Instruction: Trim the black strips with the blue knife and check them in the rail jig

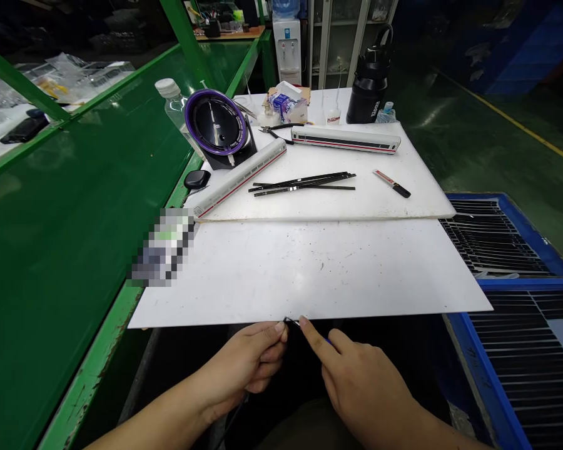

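One dark strip (286, 320) sits at lower centre, pinched in the left hand (256, 353), its long axis apparently slanting down-left through the fist; the right hand (359, 372) grips a blue-handled tool (329, 341), tip pointing left at the strip's upper end.

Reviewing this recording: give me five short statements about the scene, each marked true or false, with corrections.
1. The left hand pinches a small dark piece. True.
2. The right hand is empty. False: it holds a thin tool, mostly hidden by the hand.
3. The knife lies to the right of the loose black strips. True.
4. The black bottle stands between the knife and the hands. False: it stands beyond the knife, at the far side of the table.
5. The purple-rimmed fan stands on the table's left side. True.
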`<state>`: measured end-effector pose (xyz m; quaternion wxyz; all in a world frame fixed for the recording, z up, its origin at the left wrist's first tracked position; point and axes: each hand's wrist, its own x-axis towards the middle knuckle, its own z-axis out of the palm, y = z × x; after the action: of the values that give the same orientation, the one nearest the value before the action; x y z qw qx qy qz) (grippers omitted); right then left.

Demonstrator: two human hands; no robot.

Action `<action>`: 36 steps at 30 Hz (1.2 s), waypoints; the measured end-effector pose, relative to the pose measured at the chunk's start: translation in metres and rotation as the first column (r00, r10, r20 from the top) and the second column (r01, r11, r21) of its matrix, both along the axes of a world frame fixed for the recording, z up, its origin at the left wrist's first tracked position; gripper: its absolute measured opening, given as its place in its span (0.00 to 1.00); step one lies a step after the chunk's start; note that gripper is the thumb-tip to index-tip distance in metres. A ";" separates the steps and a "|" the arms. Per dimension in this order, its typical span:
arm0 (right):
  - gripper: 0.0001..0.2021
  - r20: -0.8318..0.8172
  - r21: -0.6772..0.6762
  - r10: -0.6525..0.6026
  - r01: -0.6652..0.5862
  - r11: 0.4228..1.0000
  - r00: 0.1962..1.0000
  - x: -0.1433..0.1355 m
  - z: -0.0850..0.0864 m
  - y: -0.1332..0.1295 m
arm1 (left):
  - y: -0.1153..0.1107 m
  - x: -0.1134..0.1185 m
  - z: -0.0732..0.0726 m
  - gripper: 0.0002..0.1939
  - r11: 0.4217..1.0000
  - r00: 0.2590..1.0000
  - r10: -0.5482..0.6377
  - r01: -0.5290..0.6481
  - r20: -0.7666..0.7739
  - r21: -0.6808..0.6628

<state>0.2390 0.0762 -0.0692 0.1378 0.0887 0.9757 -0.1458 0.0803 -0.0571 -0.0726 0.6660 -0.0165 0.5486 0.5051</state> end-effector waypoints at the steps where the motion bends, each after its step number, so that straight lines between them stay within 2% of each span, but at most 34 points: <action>1: 0.39 0.009 -0.029 -0.020 0.020 0.999 1.000 -0.001 0.002 0.001 | 0.000 0.000 0.000 0.14 1.000 1.000 -0.001 0.001 -0.002 0.001; 5: 0.40 0.025 -0.104 -0.053 0.055 0.993 0.998 -0.003 0.006 0.004 | 0.000 0.001 -0.001 0.14 1.000 1.000 0.001 -0.001 -0.003 -0.001; 12: 0.39 0.046 -0.137 -0.046 0.052 0.989 0.998 -0.003 0.008 0.004 | 0.000 0.000 0.000 0.15 1.000 1.000 -0.002 0.002 -0.005 -0.011; 20: 0.44 -0.023 0.050 0.048 -0.047 0.998 0.999 0.003 -0.006 0.001 | 0.001 0.000 0.002 0.15 1.000 1.000 0.006 -0.005 0.015 -0.004; 27: 0.39 -0.034 -0.081 -0.022 0.019 0.997 0.999 0.000 -0.002 0.008 | 0.003 -0.001 0.002 0.15 1.000 1.000 -0.005 0.005 0.008 -0.003; 29: 0.37 -0.079 -0.098 -0.019 0.011 0.995 0.997 0.002 -0.005 0.009 | 0.003 0.000 0.003 0.15 1.000 1.000 -0.007 0.007 0.009 -0.003; 33: 0.33 -0.279 -0.115 -0.008 -0.025 0.993 0.960 0.009 -0.018 0.008 | 0.002 0.003 0.006 0.14 1.000 1.000 -0.005 0.004 0.025 0.007; 36: 0.30 -0.360 -0.089 0.013 -0.049 0.995 0.933 0.010 -0.026 0.006 | 0.001 0.003 0.006 0.14 1.000 0.999 -0.002 0.002 0.033 0.014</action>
<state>0.2492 0.0822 -0.0957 -0.0363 0.0385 0.9775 -0.2043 0.0837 -0.0563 -0.0662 0.6755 -0.0197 0.5341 0.5079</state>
